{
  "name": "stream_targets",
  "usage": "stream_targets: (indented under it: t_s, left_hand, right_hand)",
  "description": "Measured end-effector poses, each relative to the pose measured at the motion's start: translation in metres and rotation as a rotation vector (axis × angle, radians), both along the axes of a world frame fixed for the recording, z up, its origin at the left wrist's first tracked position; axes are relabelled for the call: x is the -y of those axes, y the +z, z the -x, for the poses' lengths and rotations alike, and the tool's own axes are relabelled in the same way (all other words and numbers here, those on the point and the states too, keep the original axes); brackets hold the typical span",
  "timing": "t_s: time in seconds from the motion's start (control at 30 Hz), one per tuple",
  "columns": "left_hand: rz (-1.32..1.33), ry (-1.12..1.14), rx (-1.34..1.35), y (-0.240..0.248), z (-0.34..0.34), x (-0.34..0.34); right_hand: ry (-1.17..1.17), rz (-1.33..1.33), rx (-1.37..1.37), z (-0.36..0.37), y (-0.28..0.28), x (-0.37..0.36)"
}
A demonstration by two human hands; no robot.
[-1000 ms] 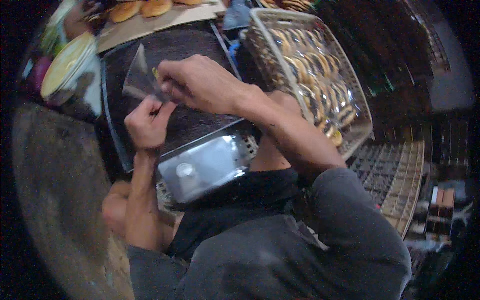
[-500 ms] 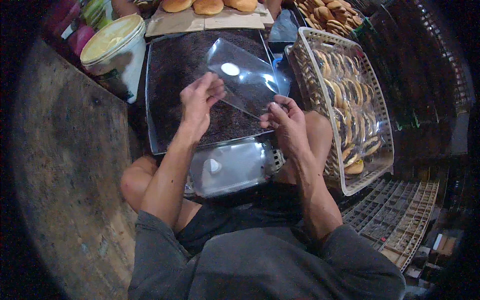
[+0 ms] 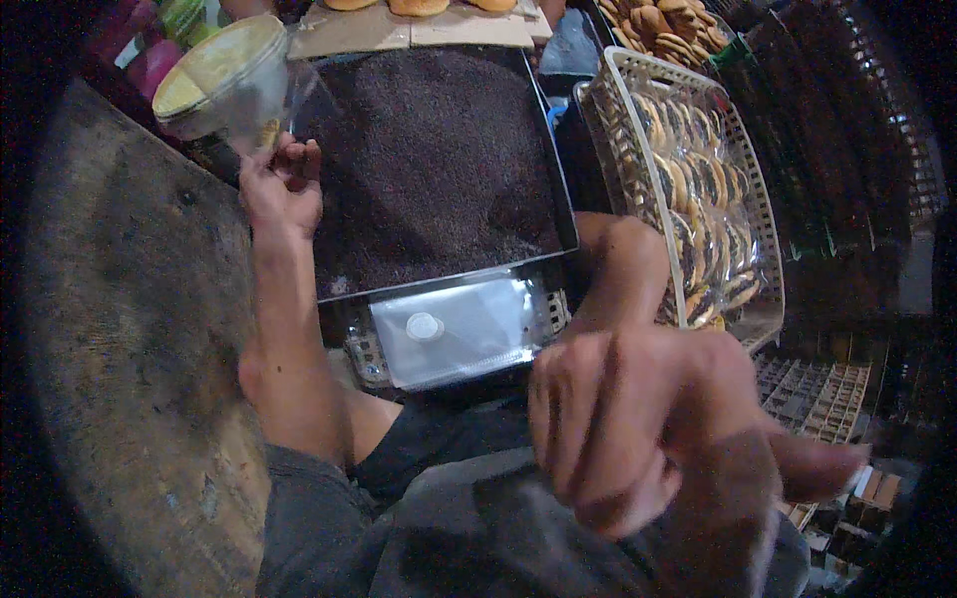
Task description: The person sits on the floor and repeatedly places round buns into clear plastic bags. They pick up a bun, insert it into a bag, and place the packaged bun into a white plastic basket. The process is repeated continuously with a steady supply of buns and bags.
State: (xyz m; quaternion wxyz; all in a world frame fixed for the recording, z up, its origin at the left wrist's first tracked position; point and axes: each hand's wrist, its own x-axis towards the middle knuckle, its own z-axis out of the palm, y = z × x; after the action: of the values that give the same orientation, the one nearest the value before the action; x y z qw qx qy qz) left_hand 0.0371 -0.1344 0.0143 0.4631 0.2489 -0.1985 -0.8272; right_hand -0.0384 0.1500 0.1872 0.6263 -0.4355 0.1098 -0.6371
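Note:
My left hand (image 3: pixel 282 189) is raised at the tray's left edge, fingers pinched on a clear plastic bag (image 3: pixel 305 92). The bag is hard to make out in front of the white bucket (image 3: pixel 234 95) of pale yellow cream. Close to the camera, my right hand (image 3: pixel 648 429) looks large and blurred. Some of its fingers are bent, one sticks out to the right, and I see nothing held in it. Dark brown crumbs (image 3: pixel 439 159) fill a metal tray (image 3: pixel 560 169) before me. Below the tray lies a stack of clear plastic bags (image 3: pixel 459 334) with a round white label.
On the right stands a cream plastic basket (image 3: pixel 681 279) of bagged filled buns (image 3: pixel 698 184). Round buns (image 3: pixel 419 6) rest on cardboard (image 3: pixel 459 32) behind the tray. Flat brown buns (image 3: pixel 668 30) are piled at the far right. A wooden board (image 3: pixel 140 329) lies left.
My left hand has carried the clear bag leftward to the bucket. My right hand has let go of it and come up toward the camera.

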Motion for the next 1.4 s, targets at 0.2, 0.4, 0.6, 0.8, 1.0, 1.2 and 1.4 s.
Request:
stream_targets:
  t_s: [0.2,0.4,0.6,0.8,1.0,1.2,1.4]
  left_hand:
    - [0.046,-0.184,-0.248,0.018,-0.013,-0.010]
    - [-0.010,-0.056,-0.046,0.012,-0.013,-0.007]
    - [0.096,-0.112,-0.103,0.011,-0.014,-0.010]
    - [0.071,-0.002,0.137,0.034,-0.002,-0.030]
    - [0.019,0.017,0.162,0.029,0.005,-0.024]
    - [0.039,0.077,0.160,0.033,0.009,-0.024]
    - [0.618,0.172,0.709,0.061,0.020,-0.029]
  right_hand:
    - [-0.098,-0.069,-0.092,-0.016,0.026,-0.039]
    - [-0.278,-0.129,-0.183,-0.020,0.021,-0.043]
    - [-0.632,-0.348,-0.385,0.034,-0.032,0.011]
    - [-0.990,-0.506,-1.200,0.166,-0.136,0.024]
    - [-1.462,-0.654,-1.309,0.236,-0.177,0.012]
    - [-1.316,-0.220,-1.612,0.210,-0.150,0.104]
    - [-0.821,-0.311,-2.192,0.258,-0.202,0.218]
